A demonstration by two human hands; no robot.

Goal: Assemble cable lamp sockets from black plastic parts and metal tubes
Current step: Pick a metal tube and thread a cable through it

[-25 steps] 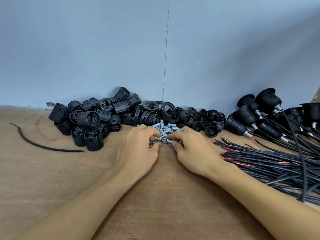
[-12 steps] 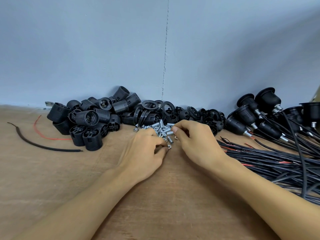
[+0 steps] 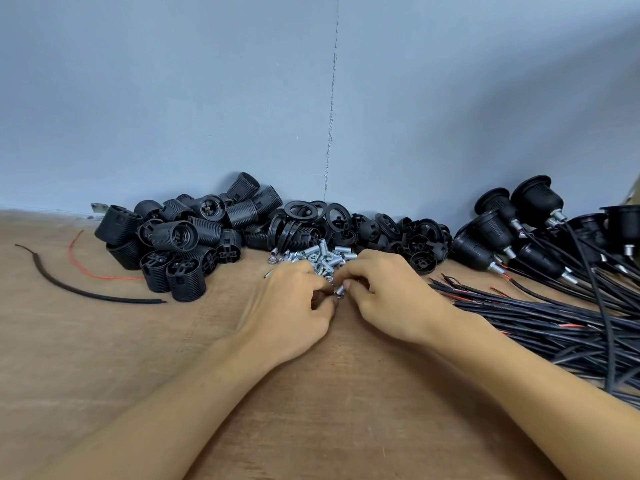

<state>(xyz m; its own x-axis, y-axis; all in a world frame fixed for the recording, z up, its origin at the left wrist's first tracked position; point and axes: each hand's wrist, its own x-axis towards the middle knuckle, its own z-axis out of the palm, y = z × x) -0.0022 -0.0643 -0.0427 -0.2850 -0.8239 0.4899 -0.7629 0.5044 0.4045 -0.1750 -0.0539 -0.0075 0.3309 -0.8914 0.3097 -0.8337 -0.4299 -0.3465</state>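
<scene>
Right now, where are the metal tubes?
Head view, centre: the metal tubes lie just beyond the left hand and right hand, in front of the black rings.

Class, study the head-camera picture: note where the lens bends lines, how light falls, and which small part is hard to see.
Head view: wide-angle lens tilts the far edge of the table and the wall seam; head view: soft even light, little glare, wall dimmer toward the right; head view: the metal tube pinched between left hand and right hand is tiny, its detail unclear.

Left hand (image 3: pixel 287 306), right hand (image 3: pixel 388 299) curled, close together.
</scene>
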